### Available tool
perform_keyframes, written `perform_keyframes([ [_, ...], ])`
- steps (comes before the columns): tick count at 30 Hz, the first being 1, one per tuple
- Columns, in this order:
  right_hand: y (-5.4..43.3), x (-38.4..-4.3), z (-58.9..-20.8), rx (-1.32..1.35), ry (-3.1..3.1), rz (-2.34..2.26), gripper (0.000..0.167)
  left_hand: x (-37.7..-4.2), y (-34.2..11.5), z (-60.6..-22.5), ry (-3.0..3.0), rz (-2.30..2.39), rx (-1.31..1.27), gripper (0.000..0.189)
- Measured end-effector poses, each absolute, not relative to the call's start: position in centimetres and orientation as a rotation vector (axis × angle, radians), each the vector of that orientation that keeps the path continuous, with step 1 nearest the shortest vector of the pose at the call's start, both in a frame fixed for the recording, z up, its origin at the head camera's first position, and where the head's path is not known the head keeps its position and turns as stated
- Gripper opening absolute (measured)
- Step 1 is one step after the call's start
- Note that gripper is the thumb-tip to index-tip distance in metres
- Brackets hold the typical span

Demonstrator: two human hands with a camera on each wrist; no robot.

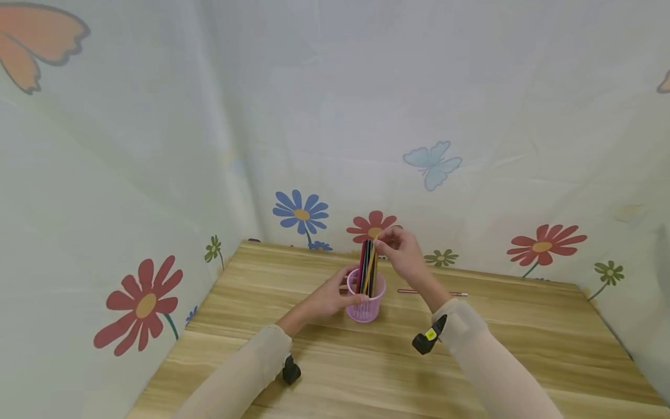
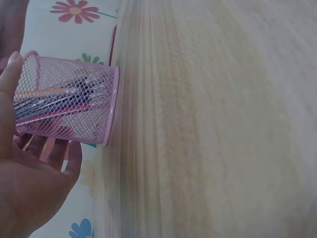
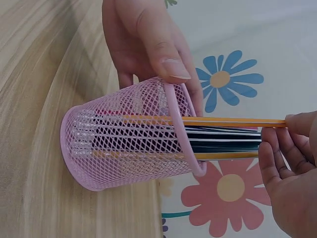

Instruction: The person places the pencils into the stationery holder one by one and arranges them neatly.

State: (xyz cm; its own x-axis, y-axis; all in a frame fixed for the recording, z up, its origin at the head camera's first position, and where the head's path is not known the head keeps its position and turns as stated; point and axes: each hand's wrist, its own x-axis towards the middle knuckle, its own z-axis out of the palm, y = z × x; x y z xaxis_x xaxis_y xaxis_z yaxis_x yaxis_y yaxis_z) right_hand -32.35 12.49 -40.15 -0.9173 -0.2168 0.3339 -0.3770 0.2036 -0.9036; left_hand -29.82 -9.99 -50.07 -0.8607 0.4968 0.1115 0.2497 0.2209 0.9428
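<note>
A pink mesh pencil cup (image 1: 363,309) stands on the wooden table, holding several pencils, black ones (image 3: 223,141) among them. My left hand (image 1: 330,298) holds the cup from its left side, with the thumb at the near rim and the fingers around the far side. Above the cup, my right hand (image 1: 402,251) pinches the upper end of a yellow pencil (image 3: 237,121) between thumb and fingers. That pencil's lower part is inside the cup, seen through the mesh in the right wrist view.
A red-striped pencil (image 1: 413,291) with a white end lies on the table (image 1: 513,343) to the right of the cup, partly behind my right forearm. Behind the table's far edge hangs a pale curtain (image 1: 356,116) printed with flowers and butterflies.
</note>
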Motion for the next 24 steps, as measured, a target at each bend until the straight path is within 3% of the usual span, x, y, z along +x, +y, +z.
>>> perform_keyframes([
  [24,11.7,-32.1,-42.0,0.568,-2.417,1.779,0.016,-29.8,-9.8,-50.1,2.278,1.706,0.743,0.076],
])
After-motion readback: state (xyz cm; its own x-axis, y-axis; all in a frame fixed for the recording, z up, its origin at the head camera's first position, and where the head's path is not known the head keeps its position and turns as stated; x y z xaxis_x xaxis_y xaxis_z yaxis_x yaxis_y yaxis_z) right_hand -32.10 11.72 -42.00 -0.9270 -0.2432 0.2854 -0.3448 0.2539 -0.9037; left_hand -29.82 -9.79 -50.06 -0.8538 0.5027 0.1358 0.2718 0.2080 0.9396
